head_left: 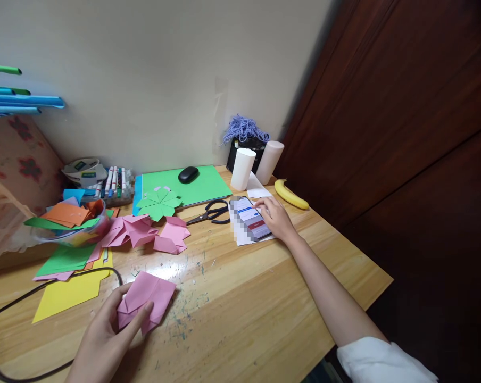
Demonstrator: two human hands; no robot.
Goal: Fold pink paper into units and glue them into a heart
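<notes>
Pink folded paper in left hand

Front of desk open, back packed.
From where I'm standing, a wide stretch of wooden desk lies open btwn the L hand, w/ its folded pink square, & the R forearm; a hand could pass low there. Farther back, scissors lie across the middle, pink origami pieces & a plastic tub block the L, & a black cable loops behind the L hand. On the R, slim gap btwn R hand & banana; upright white cylinders & a dark wood panel close off beyond.
</notes>
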